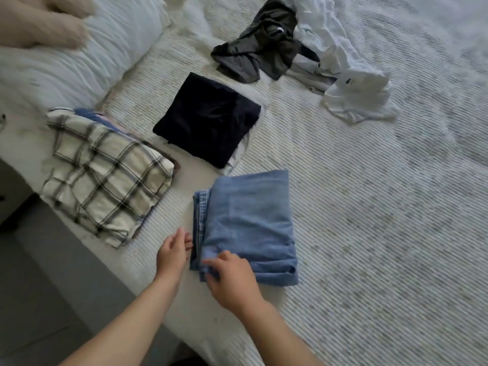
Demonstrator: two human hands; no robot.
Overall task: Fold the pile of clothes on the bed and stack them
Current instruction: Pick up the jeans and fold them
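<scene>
view from above the bed [369, 233], folding well under way. three folded items lie along the near edge: a plaid shirt [105, 178] on top of other folded pieces, a black garment [208, 120] over something pale, and the blue garment [250, 228] now under your hands. your right hand [232, 278] rests on the blue garment's near corner with fingers curled at the cloth; whether it pinches the fabric cannot be told. your left hand [173, 253] sits just beside the garment's left edge, fingers relaxed and holding nothing. still unfolded, well apart at the far side: a dark green garment [261, 43] and a heap of white clothes [346, 75]. judged so, more than half is folded; the rest, and perhaps merging the stacks, remains.
</scene>
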